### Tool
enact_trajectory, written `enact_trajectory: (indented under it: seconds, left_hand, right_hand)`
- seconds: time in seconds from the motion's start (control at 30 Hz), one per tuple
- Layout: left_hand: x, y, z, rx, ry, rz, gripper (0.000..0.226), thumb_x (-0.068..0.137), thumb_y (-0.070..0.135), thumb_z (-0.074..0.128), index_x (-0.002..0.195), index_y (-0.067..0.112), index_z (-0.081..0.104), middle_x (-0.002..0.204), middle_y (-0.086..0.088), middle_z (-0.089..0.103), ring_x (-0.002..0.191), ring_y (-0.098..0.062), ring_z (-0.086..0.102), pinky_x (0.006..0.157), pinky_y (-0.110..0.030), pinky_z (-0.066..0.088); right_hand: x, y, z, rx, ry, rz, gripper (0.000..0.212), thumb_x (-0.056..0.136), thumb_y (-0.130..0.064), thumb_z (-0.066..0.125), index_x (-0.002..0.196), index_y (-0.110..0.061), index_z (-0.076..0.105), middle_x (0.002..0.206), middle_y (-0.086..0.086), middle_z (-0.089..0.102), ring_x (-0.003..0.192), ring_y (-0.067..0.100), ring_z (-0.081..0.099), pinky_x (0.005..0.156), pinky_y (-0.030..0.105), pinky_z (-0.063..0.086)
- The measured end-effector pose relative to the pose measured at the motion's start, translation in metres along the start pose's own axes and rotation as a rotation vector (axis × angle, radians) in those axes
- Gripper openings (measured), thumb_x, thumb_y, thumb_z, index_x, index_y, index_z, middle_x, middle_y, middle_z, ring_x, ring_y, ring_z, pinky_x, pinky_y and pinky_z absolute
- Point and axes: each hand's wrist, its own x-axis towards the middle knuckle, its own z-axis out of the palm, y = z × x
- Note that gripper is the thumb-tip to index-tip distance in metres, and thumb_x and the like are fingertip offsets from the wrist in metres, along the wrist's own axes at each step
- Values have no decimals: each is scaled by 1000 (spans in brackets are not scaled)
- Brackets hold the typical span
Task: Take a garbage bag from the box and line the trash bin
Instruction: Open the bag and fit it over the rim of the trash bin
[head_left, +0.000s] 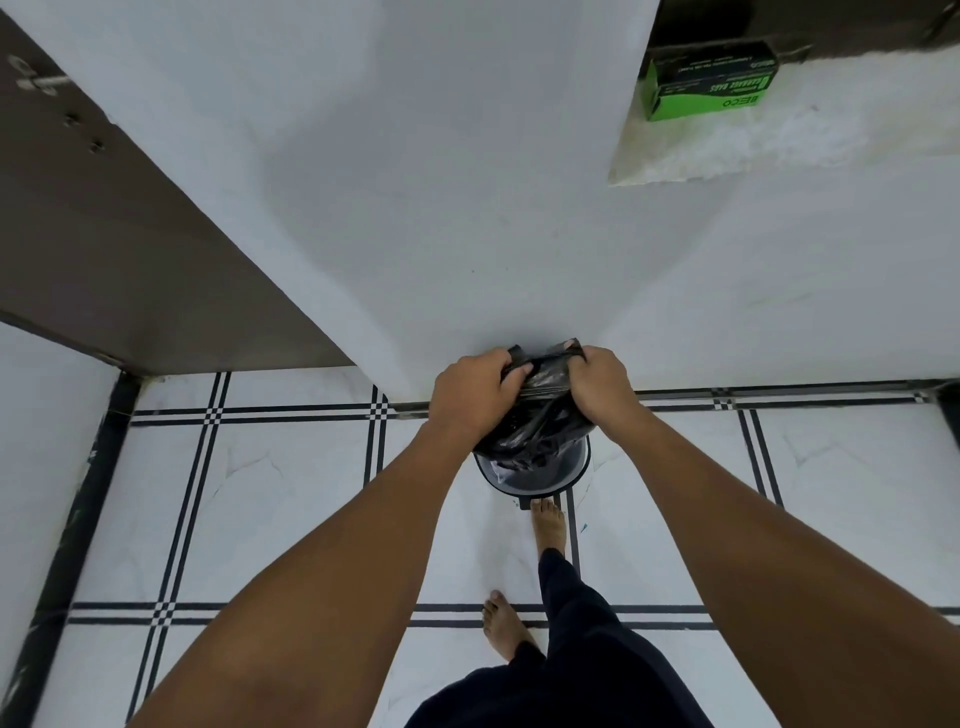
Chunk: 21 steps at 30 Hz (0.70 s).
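A black garbage bag (537, 410) hangs bunched over the small round trash bin (540, 478), which stands on the floor against the white wall. My left hand (475, 392) grips the bag's top edge on the left. My right hand (602, 389) grips it on the right, and the plastic is stretched between them. The bag's lower part droops into the bin's mouth. The green garbage bag box (709, 83) sits on a white ledge at the upper right.
My right foot (548, 525) rests on the bin's pedal and my left foot (506, 626) stands behind on the white tiled floor (285, 493). A brown door (104, 249) stands at the left. A white wall corner (415, 208) juts out just behind the bin.
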Motion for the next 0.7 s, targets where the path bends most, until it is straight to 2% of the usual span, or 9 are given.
enact_trajectory:
  seconds: [0.1,0.23,0.33,0.43,0.5,0.53,0.6,0.67,0.7]
  left_hand:
    - [3,8,3,26,86,-30,38,107,41,38,99,12,61,90,-13,71,83,-38,64,65,-35,40]
    - [0,25,8,-68,131,-166,40,109,36,34,97,9,60,90,-11,70,80,-33,62,66,-35,38]
    - [2,42,8,-202,138,-297,37,108,33,33,88,11,55,88,-10,66,77,-29,56,67,-35,37]
    - [6,54,8,-430,185,-450,40,109,28,32,91,7,61,92,-11,66,89,-31,63,69,-32,36]
    - [9,48,6,-551,255,-595,45,111,26,30,102,0,66,103,-16,68,100,-33,63,73,-30,35]
    - [11,42,6,-594,276,-639,46,111,25,30,102,-1,67,104,-18,69,102,-34,63,75,-30,36]
    - [12,31,10,-672,285,-658,44,110,28,33,88,3,62,94,-15,67,97,-36,63,75,-34,41]
    - [11,26,13,-755,263,-629,43,108,36,38,79,9,55,81,-6,61,87,-30,60,74,-35,42]
    - [10,24,13,-795,240,-608,44,106,44,43,81,10,56,82,-3,61,85,-26,59,74,-35,44]
  right_hand:
    - [-4,-7,8,83,-13,26,35,101,-16,38,101,-1,70,94,13,70,85,31,61,75,36,47]
    - [-6,-17,23,346,25,138,34,95,-20,41,95,3,67,85,14,69,77,28,61,70,38,50]
    - [-13,-27,33,593,46,246,33,96,-25,43,96,-4,69,92,15,74,84,34,70,78,45,58]
    - [-16,-36,37,865,72,363,31,103,-27,44,103,-7,67,94,12,73,87,29,70,79,39,59]
    - [-11,-33,35,998,99,478,40,104,-44,42,112,-11,64,103,11,70,96,29,68,89,43,59]
    - [-9,-32,32,1021,83,514,47,102,-52,42,118,-12,62,109,11,69,100,30,68,93,46,57]
    - [-6,-27,28,977,20,515,56,98,-60,43,124,-13,61,114,11,69,104,32,68,96,50,56]
    - [-5,-23,25,870,-3,439,55,97,-60,47,119,-13,63,112,11,71,104,31,69,92,47,57]
    - [-7,-22,21,814,-2,385,50,96,-58,52,116,-13,65,108,9,73,101,29,70,88,42,59]
